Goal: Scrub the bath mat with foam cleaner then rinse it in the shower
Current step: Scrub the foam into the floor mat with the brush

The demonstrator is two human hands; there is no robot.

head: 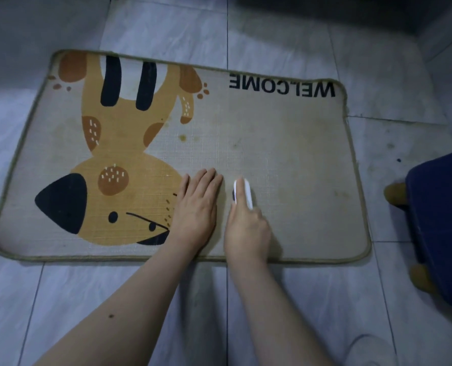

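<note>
Left hand (197, 207) lies flat, fingers together, on bath mat (285, 154); beside it, right hand (246, 225) grips white brush (243, 191).

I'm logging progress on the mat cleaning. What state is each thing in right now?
Mat: flat on the floor, stained, no foam visible.
Brush: on the mat, held by the right hand.
Left hand: flat, pressing the mat.
Right hand: gripping the brush.
Stool: standing beside the mat's right edge.
Floor: tiled, marked with dirt near the stool.
</note>
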